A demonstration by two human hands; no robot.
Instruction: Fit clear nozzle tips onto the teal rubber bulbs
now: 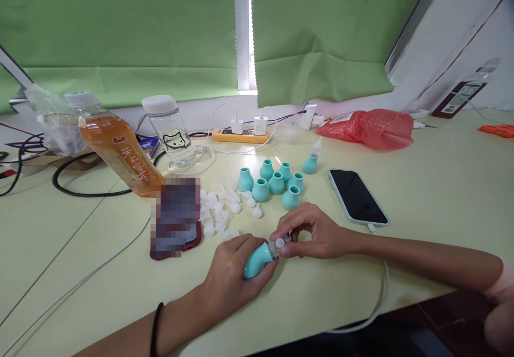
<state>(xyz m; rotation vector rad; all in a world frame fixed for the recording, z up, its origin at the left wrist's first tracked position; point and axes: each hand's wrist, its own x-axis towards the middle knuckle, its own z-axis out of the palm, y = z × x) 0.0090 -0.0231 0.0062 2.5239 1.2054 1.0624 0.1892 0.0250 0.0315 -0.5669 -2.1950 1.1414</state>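
My left hand (235, 271) is wrapped round a teal squeeze bulb (256, 262), its open neck turned to the right. At that neck my right hand (307, 232) pinches a clear plastic fitting (278, 245), which touches the bulb's mouth; how deep it sits I cannot tell. Several more teal bulbs (276, 183) stand upright beyond my hands, mouths up. One bulb (310, 164) at the back right of the group carries a clear and white tip (317, 145). Left of the bulbs lies a loose heap of clear and white plastic pieces (219, 207).
A phone (358, 196) with a cable lies to the right, another phone (176, 223), partly blurred out, to the left. Behind stand an orange drink bottle (120, 151), a clear cup (172, 132), a yellow power strip (240, 136) and a red plastic bag (367, 128).
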